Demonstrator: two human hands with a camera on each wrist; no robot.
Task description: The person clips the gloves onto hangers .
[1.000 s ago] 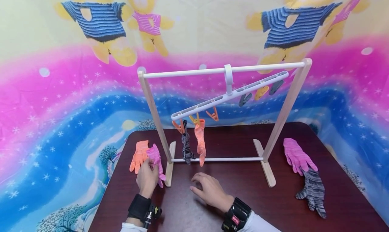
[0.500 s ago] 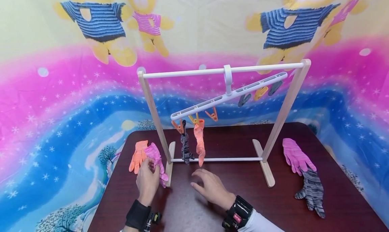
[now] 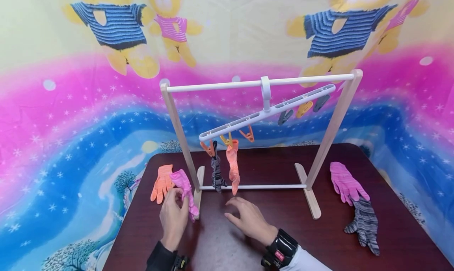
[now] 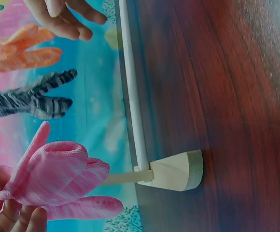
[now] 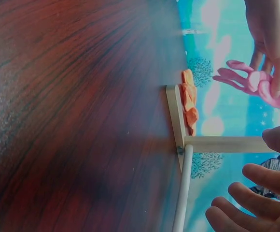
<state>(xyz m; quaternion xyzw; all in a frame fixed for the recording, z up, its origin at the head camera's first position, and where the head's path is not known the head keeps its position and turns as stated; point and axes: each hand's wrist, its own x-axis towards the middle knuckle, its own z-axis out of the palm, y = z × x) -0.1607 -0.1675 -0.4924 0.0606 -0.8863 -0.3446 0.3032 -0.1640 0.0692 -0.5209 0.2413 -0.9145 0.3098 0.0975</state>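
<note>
Near the surface's left edge, the left hand (image 3: 173, 217) pinches a soft pink knitted glove (image 3: 184, 190), a light, floppy thing, probably best held by its cuff. The right hand (image 3: 250, 221) hovers with loosely spread fingers, its grip holding nothing.

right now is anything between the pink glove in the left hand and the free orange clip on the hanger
Partly. The left hand holds the pink glove outside the rack's left wooden post, which stands between it and the free orange clip. The hung striped glove and orange glove also hang along that line.
</note>
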